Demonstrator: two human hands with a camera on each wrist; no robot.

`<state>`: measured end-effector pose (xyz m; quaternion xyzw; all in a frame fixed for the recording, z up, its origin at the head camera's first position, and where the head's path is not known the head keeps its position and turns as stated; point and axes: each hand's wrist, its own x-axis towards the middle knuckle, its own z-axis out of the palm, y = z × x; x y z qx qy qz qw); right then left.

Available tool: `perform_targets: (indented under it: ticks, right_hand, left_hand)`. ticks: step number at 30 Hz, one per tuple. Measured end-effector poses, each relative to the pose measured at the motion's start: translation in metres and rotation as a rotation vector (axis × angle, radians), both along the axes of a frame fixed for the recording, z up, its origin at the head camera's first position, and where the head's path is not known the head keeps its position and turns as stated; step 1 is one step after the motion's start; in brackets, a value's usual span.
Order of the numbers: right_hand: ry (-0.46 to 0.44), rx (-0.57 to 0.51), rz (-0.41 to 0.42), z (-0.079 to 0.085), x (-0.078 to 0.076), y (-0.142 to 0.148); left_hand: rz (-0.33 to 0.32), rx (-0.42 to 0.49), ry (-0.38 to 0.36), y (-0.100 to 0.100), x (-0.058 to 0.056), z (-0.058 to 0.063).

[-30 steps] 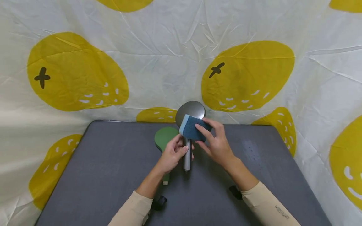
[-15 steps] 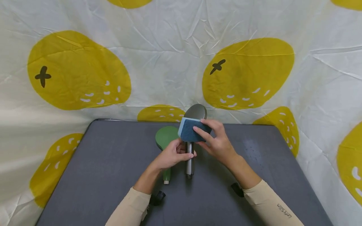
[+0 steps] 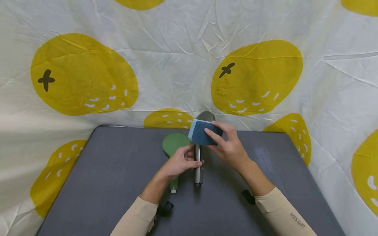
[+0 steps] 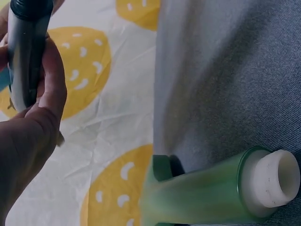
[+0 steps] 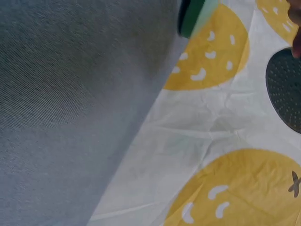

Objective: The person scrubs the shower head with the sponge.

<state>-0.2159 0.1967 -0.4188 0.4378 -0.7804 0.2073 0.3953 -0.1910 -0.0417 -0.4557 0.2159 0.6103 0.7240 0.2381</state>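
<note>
Upright above the table, a silver shower head (image 3: 198, 175) is held by its handle in my left hand (image 3: 179, 162), the thumb across the front. My right hand (image 3: 231, 147) grips a blue sponge (image 3: 199, 134) with a darker scouring side, which covers the middle of the shower head in the head view. Only the top of the round head shows over the sponge. The right wrist view catches its dark perforated face (image 5: 283, 89) at the edge. In the left wrist view, the threaded end of the handle (image 4: 28, 52) points up beside my fingers.
A green shower head (image 3: 175, 142) lies on the dark grey table (image 3: 124, 170) behind my left hand, its white connector (image 4: 277, 179) toward me. White fabric (image 3: 171, 75) with yellow fruit prints hangs behind the table and at its sides.
The silver shower head has turned, so its round head looks narrower and lower behind the sponge. My left thumb has shifted down the handle. The sponge dipped slightly, then rose again.
</note>
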Motion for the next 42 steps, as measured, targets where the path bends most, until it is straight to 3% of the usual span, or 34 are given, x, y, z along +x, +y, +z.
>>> perform_targets:
  ticks: [6, 14, 17, 21, 29, 35, 42]
  right_hand:
    - [-0.048, -0.055, -0.01, 0.012, -0.008, 0.005]
    - [-0.144, -0.074, -0.057, 0.017, -0.015, 0.009]
    - [-0.145, -0.064, -0.07, 0.018, -0.014, 0.009]
    - [-0.074, -0.017, -0.04, 0.016, -0.01, 0.003]
    - [-0.045, 0.098, -0.032, -0.001, 0.005, -0.005]
    - [-0.043, 0.166, -0.051, -0.007, 0.013, -0.006]
    - [-0.041, 0.089, -0.058, 0.009, 0.008, -0.001]
  left_hand:
    - [-0.025, 0.003, -0.074, 0.0, -0.002, 0.001]
    - [0.034, -0.031, -0.119, 0.007, 0.0, -0.003]
    - [0.06, -0.031, -0.109, 0.01, 0.0, -0.005]
    - [0.102, -0.013, -0.1, 0.015, -0.001, -0.005]
    - [0.153, 0.036, -0.035, 0.018, -0.002, -0.002]
    - [0.119, 0.075, 0.0, 0.015, 0.0, -0.004]
    - [0.098, 0.079, -0.002, 0.013, 0.001, -0.008]
